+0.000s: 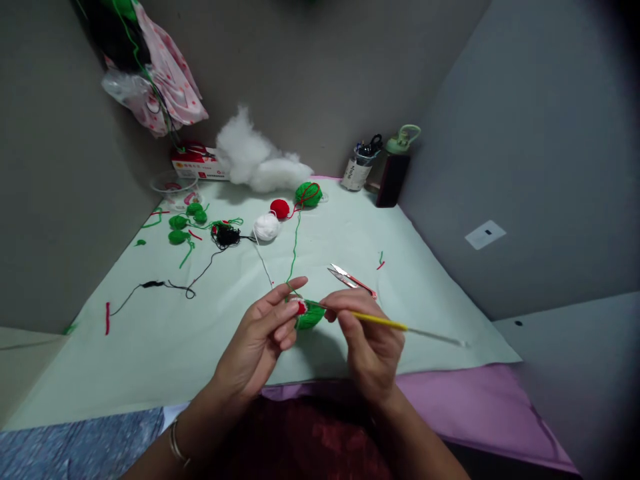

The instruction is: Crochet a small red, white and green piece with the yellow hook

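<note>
Pinched in my left hand (267, 327) is a small crochet piece (309, 316) in green, with red and white at its left side. Green yarn (295, 248) passes over my raised left index finger and runs back to a green yarn ball (309, 195). My right hand (367, 337) grips a crochet hook (380, 321) with a yellow handle, and its tip meets the piece between my hands. The hook's long metal end points out to the right. Just beyond my right hand lie small scissors (352, 280) with red handles, partly hidden by that hand.
A white yarn ball (267, 227), a red yarn ball (279, 209) and tangled black yarn (227, 235) lie farther back. Several small green pieces (178, 223) are at left. White stuffing (260, 157), a pen holder (357, 171) and a bottle (395, 175) stand along the wall.
</note>
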A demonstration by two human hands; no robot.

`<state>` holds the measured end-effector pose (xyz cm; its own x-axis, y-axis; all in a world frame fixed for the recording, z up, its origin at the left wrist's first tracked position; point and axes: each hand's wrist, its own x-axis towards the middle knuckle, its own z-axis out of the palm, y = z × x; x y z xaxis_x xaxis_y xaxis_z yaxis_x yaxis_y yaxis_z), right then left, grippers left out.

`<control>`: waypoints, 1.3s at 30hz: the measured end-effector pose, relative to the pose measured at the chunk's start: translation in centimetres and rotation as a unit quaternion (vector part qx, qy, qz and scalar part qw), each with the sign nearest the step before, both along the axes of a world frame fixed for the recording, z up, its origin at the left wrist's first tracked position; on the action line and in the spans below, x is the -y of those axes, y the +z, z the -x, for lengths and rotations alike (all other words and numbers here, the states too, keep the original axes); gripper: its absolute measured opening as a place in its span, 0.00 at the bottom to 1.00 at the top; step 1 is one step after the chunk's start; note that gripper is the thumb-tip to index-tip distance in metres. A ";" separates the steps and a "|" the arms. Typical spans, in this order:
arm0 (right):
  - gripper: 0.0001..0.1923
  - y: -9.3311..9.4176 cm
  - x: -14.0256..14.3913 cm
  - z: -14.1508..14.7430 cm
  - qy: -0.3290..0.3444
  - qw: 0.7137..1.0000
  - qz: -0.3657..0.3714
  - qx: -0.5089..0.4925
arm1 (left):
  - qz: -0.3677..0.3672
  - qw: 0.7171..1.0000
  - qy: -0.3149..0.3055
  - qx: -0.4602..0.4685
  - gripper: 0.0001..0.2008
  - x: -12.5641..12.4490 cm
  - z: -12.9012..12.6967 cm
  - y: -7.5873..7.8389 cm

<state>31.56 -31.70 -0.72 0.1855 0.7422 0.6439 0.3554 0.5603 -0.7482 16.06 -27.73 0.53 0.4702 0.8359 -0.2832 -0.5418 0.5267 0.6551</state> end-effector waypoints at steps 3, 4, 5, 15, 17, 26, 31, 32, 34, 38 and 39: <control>0.10 0.3 -0.4 0.2 0.035 0.992 0.046 -0.109 | -0.032 0.999 0.012 -0.020 0.20 0.1 -0.3 0.1; 0.09 0.3 -0.5 0.3 0.042 0.992 0.051 -0.112 | -0.045 0.998 0.014 -0.031 0.20 0.3 -0.5 0.1; 0.09 0.3 -0.6 0.4 0.043 0.992 0.052 -0.105 | -0.057 0.997 0.017 -0.043 0.20 0.4 -0.7 0.1; 0.16 -0.2 0.0 -0.1 -0.021 0.996 -0.019 0.084 | 0.035 0.999 -0.005 0.020 0.18 -0.3 -0.2 -0.6; 0.12 0.0 -0.3 -0.2 0.000 0.998 0.032 -0.046 | 0.038 0.999 0.009 0.025 0.15 -0.4 0.0 -0.5; 0.08 -0.6 -0.6 0.1 0.079 0.967 0.130 -0.205 | -0.089 0.994 0.022 -0.054 0.15 0.6 -0.7 -0.5; 0.10 -0.4 -0.4 -0.3 0.111 0.956 0.140 -0.235 | -0.108 0.991 0.029 -0.075 0.14 0.5 -0.3 -0.5; 0.10 -0.3 -0.3 -0.3 0.107 0.961 0.133 -0.218 | -0.113 0.990 0.032 -0.080 0.14 0.5 -0.3 -0.5; 0.10 -0.1 -0.1 -0.4 0.089 0.976 0.111 -0.166 | -0.128 0.987 0.038 -0.089 0.13 0.5 -0.3 -0.7; 0.11 0.0 0.3 -0.2 0.045 0.998 0.009 0.031 | -0.151 0.981 0.051 -0.106 0.15 0.6 -0.5 -1.1; 0.12 -0.1 0.3 -0.1 0.028 0.995 -0.027 0.093 | -0.149 0.982 0.056 -0.104 0.16 0.7 -0.6 -1.1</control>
